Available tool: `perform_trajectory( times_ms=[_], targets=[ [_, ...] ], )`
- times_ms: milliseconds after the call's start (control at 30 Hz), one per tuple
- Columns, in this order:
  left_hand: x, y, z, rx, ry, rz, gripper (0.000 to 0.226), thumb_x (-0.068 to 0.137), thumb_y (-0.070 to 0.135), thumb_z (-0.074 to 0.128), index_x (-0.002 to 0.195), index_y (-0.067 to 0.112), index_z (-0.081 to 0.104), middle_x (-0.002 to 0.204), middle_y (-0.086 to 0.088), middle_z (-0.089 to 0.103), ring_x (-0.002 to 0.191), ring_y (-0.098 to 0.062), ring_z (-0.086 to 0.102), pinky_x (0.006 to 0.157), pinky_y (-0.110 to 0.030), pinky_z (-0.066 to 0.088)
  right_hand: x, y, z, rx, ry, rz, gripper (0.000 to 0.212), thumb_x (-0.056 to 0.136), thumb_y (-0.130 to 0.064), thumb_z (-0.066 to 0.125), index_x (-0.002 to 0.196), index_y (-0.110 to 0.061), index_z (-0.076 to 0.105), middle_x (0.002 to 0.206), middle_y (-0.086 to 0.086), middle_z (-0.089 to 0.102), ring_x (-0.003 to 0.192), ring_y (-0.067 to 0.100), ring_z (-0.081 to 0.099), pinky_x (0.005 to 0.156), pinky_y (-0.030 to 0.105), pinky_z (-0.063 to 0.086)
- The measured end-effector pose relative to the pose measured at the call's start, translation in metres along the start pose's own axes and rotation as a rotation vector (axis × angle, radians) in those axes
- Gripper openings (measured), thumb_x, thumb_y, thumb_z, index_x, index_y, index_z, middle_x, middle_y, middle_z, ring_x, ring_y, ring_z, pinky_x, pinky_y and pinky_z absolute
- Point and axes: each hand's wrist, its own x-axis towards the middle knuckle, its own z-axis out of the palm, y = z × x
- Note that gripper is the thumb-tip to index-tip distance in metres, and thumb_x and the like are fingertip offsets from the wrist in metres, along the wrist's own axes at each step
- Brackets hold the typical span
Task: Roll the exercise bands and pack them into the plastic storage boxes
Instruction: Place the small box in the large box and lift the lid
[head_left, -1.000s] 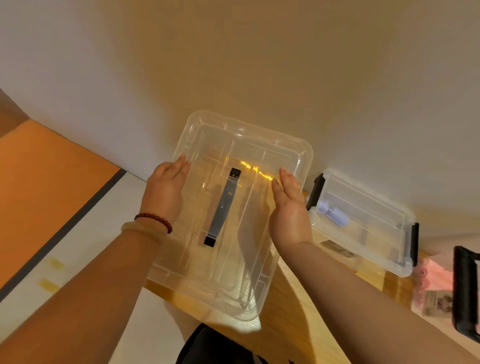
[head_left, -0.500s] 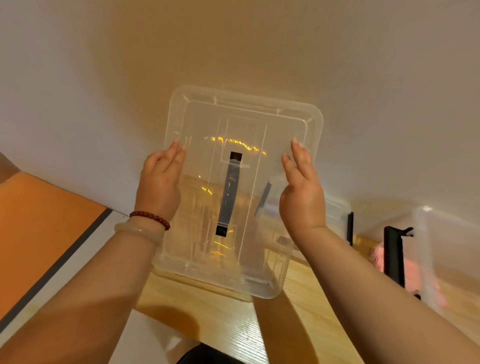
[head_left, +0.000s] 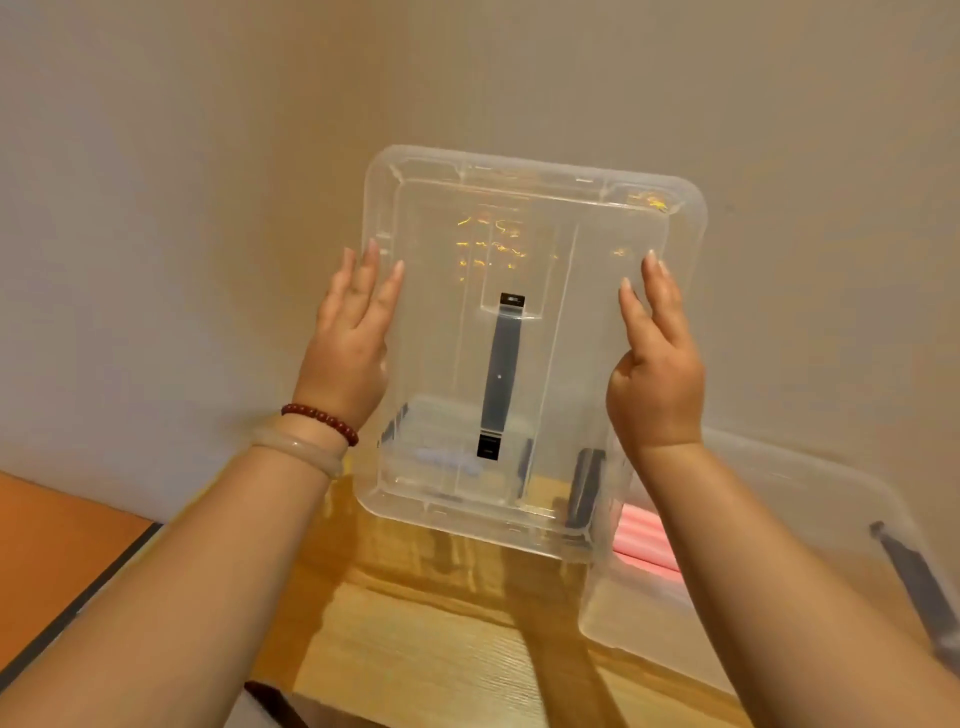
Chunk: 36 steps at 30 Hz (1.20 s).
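Note:
I hold a clear plastic storage box (head_left: 571, 208) up in the air between both hands, its bottom with a dark label strip (head_left: 501, 374) turned toward me. My left hand (head_left: 348, 343) presses flat on its left side with straight fingers. On the right side my right hand (head_left: 654, 374) presses the same way. A rolled pink exercise band (head_left: 641, 540) lies in a second clear box (head_left: 779, 483) on the table at the right, partly hidden by my right arm.
Through the held box I see a smaller clear box (head_left: 452, 415) with black latches against the wall, something pale lilac inside it. The wooden table (head_left: 441, 649) lies below my arms. A plain wall stands close behind. Orange floor (head_left: 52, 545) shows at the left.
The held box has risen and tipped more upright, shifting right in view. Both hands keep the same flat hold. The box with the pink band has come into view at the right.

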Motion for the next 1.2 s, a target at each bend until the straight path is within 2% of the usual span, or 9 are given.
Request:
perform_trajectory(
  times_ms=[100, 333, 433, 567, 700, 800, 933, 1033, 1200],
  targets=[
    [0.017, 0.053, -0.014, -0.102, 0.001, -0.118, 0.078, 0.08, -0.02, 0.047, 0.15, 0.006, 0.024, 0.155, -0.025, 0.02, 0.137, -0.045, 0.029, 0.111, -0.049, 0.033, 0.005, 0.012, -0.043, -0.023, 0.043, 0.002, 0.047, 0.087, 0.012, 0.035, 0.131, 0.01, 0.053, 0.144, 0.023, 0.044, 0.136, 0.034, 0.037, 0.116, 0.018, 0.02],
    [0.069, 0.135, -0.022, -0.389, 0.075, -0.294, 0.064, 0.094, 0.0, 0.043, 0.152, 0.009, 0.018, 0.108, -0.003, 0.052, 0.089, -0.012, 0.044, 0.08, -0.018, 0.035, 0.018, 0.053, -0.111, -0.04, 0.068, 0.078, 0.058, 0.079, 0.018, 0.035, 0.134, 0.006, 0.051, 0.148, 0.01, 0.035, 0.137, 0.032, 0.034, 0.109, 0.002, 0.018],
    [0.1, 0.16, -0.02, -0.493, 0.112, -0.195, 0.055, 0.094, -0.002, 0.038, 0.147, 0.009, 0.033, 0.111, 0.001, 0.047, 0.094, 0.001, 0.046, 0.087, -0.01, 0.039, 0.029, 0.068, -0.123, -0.031, 0.041, 0.161, 0.065, 0.08, 0.013, 0.033, 0.143, -0.001, 0.043, 0.154, 0.007, 0.029, 0.142, 0.024, 0.03, 0.107, 0.001, 0.019],
    [0.132, 0.195, -0.016, -0.649, 0.078, 0.03, 0.064, 0.086, -0.007, 0.036, 0.147, 0.011, 0.03, 0.123, -0.003, 0.048, 0.099, -0.009, 0.057, 0.091, -0.023, 0.051, 0.039, 0.076, -0.134, 0.076, 0.092, 0.342, 0.051, 0.098, -0.014, 0.038, 0.149, -0.018, 0.034, 0.152, -0.009, 0.028, 0.145, 0.01, 0.019, 0.121, 0.044, 0.016],
    [0.144, 0.233, -0.006, -0.519, 0.129, 0.431, 0.049, 0.096, 0.001, 0.03, 0.145, 0.002, 0.031, 0.12, -0.014, 0.056, 0.085, -0.021, 0.062, 0.071, -0.034, 0.057, 0.053, 0.08, -0.153, 0.232, 0.437, 0.509, 0.044, 0.1, -0.035, 0.034, 0.142, -0.027, 0.042, 0.144, -0.011, 0.039, 0.137, 0.005, 0.035, 0.114, 0.02, 0.026],
    [0.119, 0.259, 0.023, -0.387, 0.065, 0.629, 0.051, 0.096, -0.005, 0.04, 0.144, 0.005, 0.03, 0.117, -0.018, 0.059, 0.085, -0.026, 0.059, 0.068, -0.039, 0.055, 0.062, 0.091, -0.174, 0.51, 0.534, 0.714, 0.035, 0.094, -0.052, 0.034, 0.126, -0.046, 0.048, 0.134, -0.022, 0.047, 0.129, -0.002, 0.042, 0.113, 0.029, 0.032],
    [0.052, 0.285, 0.054, -0.348, -0.064, 0.727, 0.07, 0.083, -0.008, 0.059, 0.144, 0.012, 0.032, 0.12, -0.015, 0.053, 0.093, -0.028, 0.057, 0.066, -0.039, 0.053, 0.047, 0.11, -0.209, 0.446, -0.056, 0.809, 0.039, 0.091, -0.042, 0.058, 0.126, -0.026, 0.062, 0.116, -0.022, 0.06, 0.104, -0.015, 0.053, 0.089, 0.011, 0.039],
    [0.008, 0.302, 0.067, -0.368, -0.143, 0.712, 0.073, 0.079, -0.007, 0.061, 0.143, 0.015, 0.034, 0.12, -0.012, 0.056, 0.097, -0.026, 0.056, 0.071, -0.036, 0.051, 0.015, 0.127, -0.227, 0.379, -0.525, 1.022, 0.064, 0.075, -0.068, 0.063, 0.128, -0.031, 0.062, 0.136, -0.013, 0.056, 0.126, 0.006, 0.049, 0.109, 0.033, 0.034],
    [-0.05, 0.334, 0.081, -0.408, -0.386, 0.728, 0.085, 0.067, -0.006, 0.075, 0.141, 0.007, 0.034, 0.118, -0.009, 0.063, 0.103, -0.025, 0.06, 0.082, -0.034, 0.055, -0.043, 0.141, -0.239, 0.215, -0.683, 1.064, 0.044, 0.101, -0.034, 0.047, 0.142, -0.02, 0.047, 0.151, -0.005, 0.04, 0.141, 0.013, 0.033, 0.11, 0.024, 0.022]
  ],
)
